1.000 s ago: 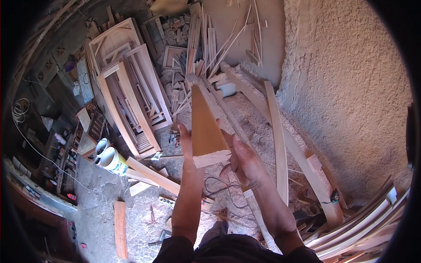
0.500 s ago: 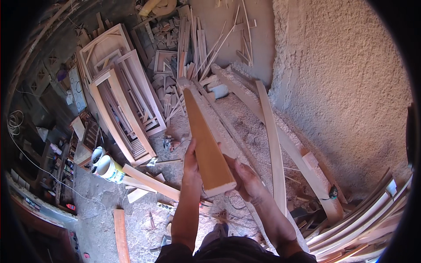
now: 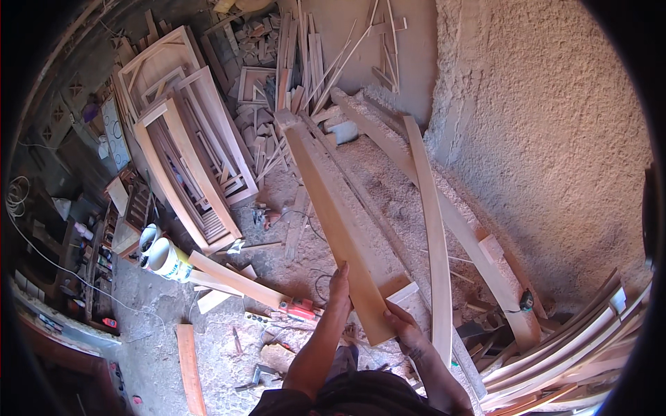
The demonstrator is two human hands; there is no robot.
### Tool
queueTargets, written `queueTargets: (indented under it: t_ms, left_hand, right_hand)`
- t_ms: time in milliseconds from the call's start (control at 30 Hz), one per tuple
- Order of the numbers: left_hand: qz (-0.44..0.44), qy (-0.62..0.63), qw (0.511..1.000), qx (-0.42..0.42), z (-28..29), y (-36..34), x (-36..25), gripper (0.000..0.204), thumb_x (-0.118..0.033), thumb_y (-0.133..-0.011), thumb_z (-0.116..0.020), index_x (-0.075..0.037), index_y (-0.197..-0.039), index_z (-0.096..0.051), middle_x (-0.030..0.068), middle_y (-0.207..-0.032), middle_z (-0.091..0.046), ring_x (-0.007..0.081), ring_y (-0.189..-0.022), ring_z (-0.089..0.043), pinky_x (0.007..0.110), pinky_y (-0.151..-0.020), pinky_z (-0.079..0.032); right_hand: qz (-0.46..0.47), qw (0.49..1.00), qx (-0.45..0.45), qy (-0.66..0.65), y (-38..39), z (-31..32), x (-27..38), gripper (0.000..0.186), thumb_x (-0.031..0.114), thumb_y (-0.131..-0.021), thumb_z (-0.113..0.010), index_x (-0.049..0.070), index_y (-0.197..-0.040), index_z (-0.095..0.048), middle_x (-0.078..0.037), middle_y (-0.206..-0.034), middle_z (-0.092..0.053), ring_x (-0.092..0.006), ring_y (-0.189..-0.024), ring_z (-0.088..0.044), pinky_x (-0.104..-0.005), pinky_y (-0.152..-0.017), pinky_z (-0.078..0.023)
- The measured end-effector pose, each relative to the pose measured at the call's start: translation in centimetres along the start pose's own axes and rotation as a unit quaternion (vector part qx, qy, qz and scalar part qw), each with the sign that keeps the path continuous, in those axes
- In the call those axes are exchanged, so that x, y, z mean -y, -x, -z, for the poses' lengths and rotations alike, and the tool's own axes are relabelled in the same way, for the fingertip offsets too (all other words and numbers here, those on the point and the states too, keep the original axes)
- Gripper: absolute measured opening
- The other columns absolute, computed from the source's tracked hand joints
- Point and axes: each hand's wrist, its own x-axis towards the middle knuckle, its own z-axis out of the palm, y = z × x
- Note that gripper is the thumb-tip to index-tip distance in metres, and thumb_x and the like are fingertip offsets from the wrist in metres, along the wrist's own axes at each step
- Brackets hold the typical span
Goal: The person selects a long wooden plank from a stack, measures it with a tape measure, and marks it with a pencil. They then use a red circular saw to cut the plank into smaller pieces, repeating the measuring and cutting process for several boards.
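Observation:
A long, smooth wooden board [image 3: 336,232] stretches away from me above a sawdust-covered beam or bench [image 3: 361,218]. My left hand [image 3: 340,288] is closed around its left edge, partway up from the near end. My right hand [image 3: 404,328] grips the right edge close to the near end, thumb on the upper face. Both hands' fingers are partly hidden beneath the board. Whether its far end rests on the beam, I cannot tell. Left of my left hand lies a red power tool [image 3: 300,309], beside a pale plank [image 3: 239,281].
Door frames [image 3: 187,139] lean at the far left, near white buckets [image 3: 168,259]. A long plank [image 3: 431,236] stands on the right, before a rough wall [image 3: 534,118]. Stacked boards [image 3: 576,360] fill the lower right. Wood scraps [image 3: 260,45] are heaped at the back.
The board has swung down and away from me, and its upper face now looks paler. Both hands have moved lower and to the right. The red tool has come into sight.

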Motion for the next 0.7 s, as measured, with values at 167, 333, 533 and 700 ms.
queueTargets:
  t_ms: [167,333,533,700]
  left_hand:
    - [0.003,-0.002,1.0,0.002,0.3,-0.5,1.1,0.046,-0.045,-0.093,-0.062,-0.004,-0.114,-0.059,0.0126,-0.095,-0.067,0.0254,-0.08,-0.067,0.04,-0.071,-0.057]
    - [0.008,-0.003,1.0,0.016,-0.3,0.2,0.6,0.049,-0.047,-0.092,-0.063,-0.004,-0.115,-0.057,0.0142,-0.096,-0.067,0.0272,-0.08,-0.068,0.042,-0.071,-0.057]
    - [0.04,0.017,0.999,0.012,0.2,-0.2,0.3,0.05,-0.046,-0.091,-0.066,-0.004,-0.117,-0.058,0.0111,-0.096,-0.066,0.0252,-0.081,-0.067,0.041,-0.071,-0.057]
    - [0.05,0.025,0.998,0.024,0.6,-0.1,-0.2,0.052,-0.05,-0.093,-0.06,-0.005,-0.119,-0.057,0.0116,-0.099,-0.066,0.0254,-0.084,-0.067,0.041,-0.073,-0.057]
  right_hand:
    - [-0.011,1.0,-0.002,-0.017,1.1,1.0,-0.7,0.06,0.032,-0.096,-0.061,-0.001,-0.143,-0.044,-0.011,-0.132,-0.058,-0.0182,-0.12,-0.055,-0.032,-0.103,-0.042]
    - [-0.024,1.0,0.003,-0.013,1.1,1.4,-0.6,0.057,0.031,-0.098,-0.059,-0.001,-0.143,-0.044,-0.01,-0.128,-0.06,-0.0173,-0.114,-0.058,-0.0325,-0.098,-0.045]
    - [-0.028,0.998,0.0,-0.054,1.0,1.3,-0.9,0.052,0.022,-0.098,-0.055,-0.004,-0.141,-0.044,-0.011,-0.127,-0.06,-0.0187,-0.113,-0.059,-0.0325,-0.097,-0.047]
    - [-0.034,0.997,0.0,-0.066,1.1,1.1,-0.9,0.052,0.024,-0.099,-0.055,-0.004,-0.142,-0.044,-0.012,-0.127,-0.06,-0.0193,-0.112,-0.061,-0.0338,-0.096,-0.05]
